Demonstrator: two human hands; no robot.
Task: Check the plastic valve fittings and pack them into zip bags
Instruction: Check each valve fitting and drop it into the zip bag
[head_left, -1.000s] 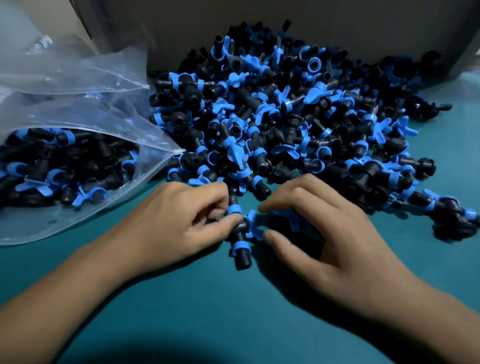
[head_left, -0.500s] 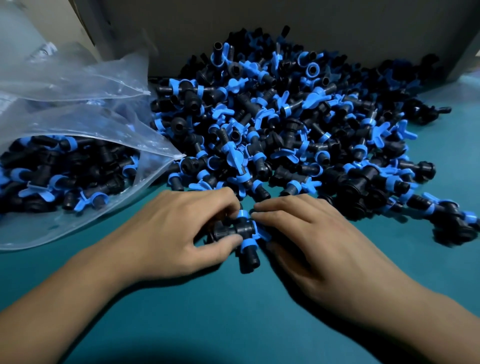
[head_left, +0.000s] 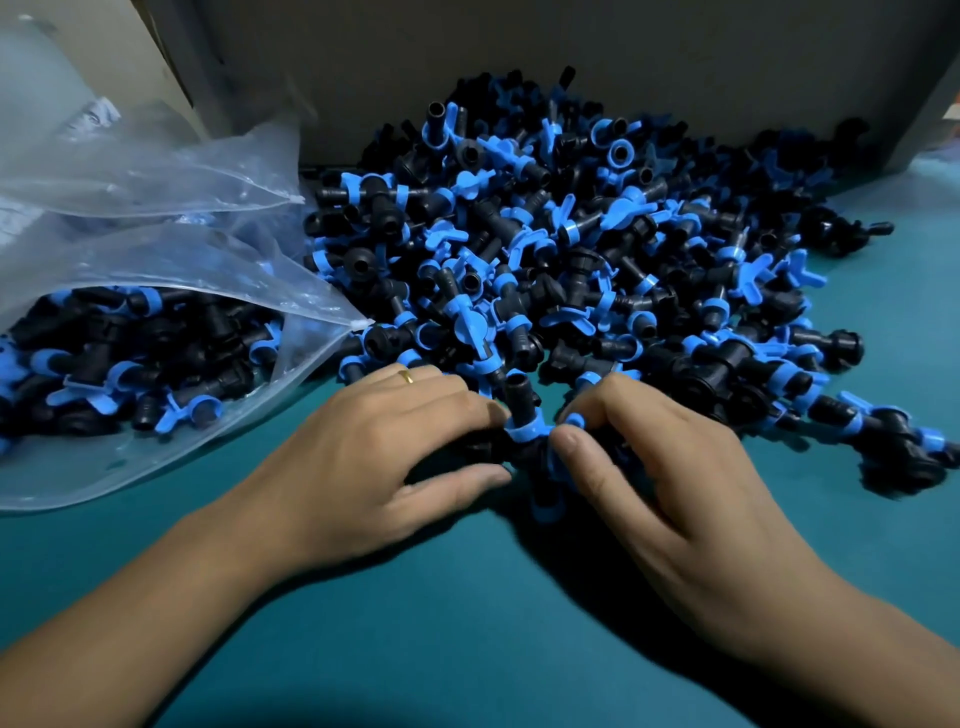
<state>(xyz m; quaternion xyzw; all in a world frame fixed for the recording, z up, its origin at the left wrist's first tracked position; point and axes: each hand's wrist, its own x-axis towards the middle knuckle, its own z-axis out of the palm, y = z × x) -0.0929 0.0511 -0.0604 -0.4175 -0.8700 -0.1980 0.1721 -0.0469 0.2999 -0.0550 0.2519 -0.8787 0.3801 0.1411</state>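
Observation:
A big pile of black and blue plastic valve fittings (head_left: 571, 249) lies on the teal table against a grey wall. At its near edge both hands hold one valve fitting (head_left: 524, 431) between them. My left hand (head_left: 374, 457) grips its left side with fingers above and thumb below. My right hand (head_left: 665, 478) pinches its blue collar on the right side with curled fingers and thumb. A clear zip bag (head_left: 156, 332) lies open at the left, partly filled with fittings.
More empty clear bags (head_left: 130, 166) are stacked behind the filled one at the far left. The teal table surface (head_left: 467, 623) stretches toward me below the hands. A grey wall (head_left: 571, 62) closes off the back.
Both hands have turned the held fitting, so one black end now points up and away. The right thumb has come round onto the blue collar. The hands shifted slightly right.

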